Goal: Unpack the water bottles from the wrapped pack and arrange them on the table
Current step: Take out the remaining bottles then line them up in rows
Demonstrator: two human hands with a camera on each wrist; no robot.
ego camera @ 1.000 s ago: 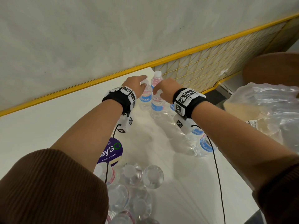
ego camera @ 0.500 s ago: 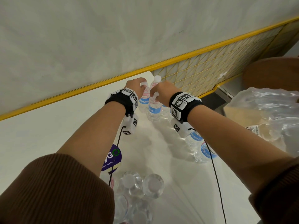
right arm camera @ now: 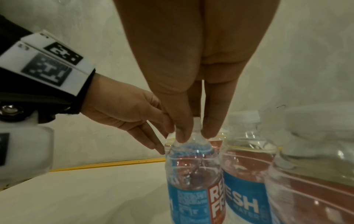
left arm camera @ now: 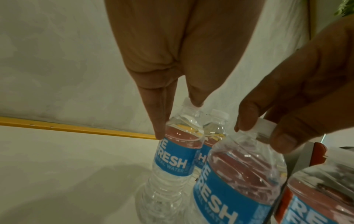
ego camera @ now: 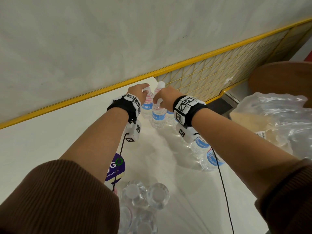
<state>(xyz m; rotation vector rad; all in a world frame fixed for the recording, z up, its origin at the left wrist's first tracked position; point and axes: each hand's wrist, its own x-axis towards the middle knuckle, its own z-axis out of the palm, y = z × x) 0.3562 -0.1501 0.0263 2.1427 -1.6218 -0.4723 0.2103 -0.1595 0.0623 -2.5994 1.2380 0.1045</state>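
Note:
Clear water bottles with blue and red labels stand in a cluster at the table's (ego camera: 50, 141) far edge. My left hand (ego camera: 146, 92) pinches the white cap of the left bottle (ego camera: 147, 107); in the left wrist view its thumb and fingers (left arm camera: 161, 121) close on that bottle's (left arm camera: 172, 159) neck. My right hand (ego camera: 156, 102) pinches the cap of the neighbouring bottle (ego camera: 157, 115), which stands on the table (right arm camera: 193, 174). A third bottle's cap (ego camera: 160, 84) shows behind them. The wrapped pack (ego camera: 140, 200) with a purple label lies near me, with several bottles inside.
Two more bottles (ego camera: 207, 154) stand under my right forearm. Crumpled clear plastic (ego camera: 270, 119) lies at the right. A yellow rail (ego camera: 84, 97) and mesh panel (ego camera: 211, 71) run along the wall behind the table. Wrist cables hang down over the table.
My right hand and its bottle have drawn a little closer to the left hand. Both hands keep their pinch on the caps.

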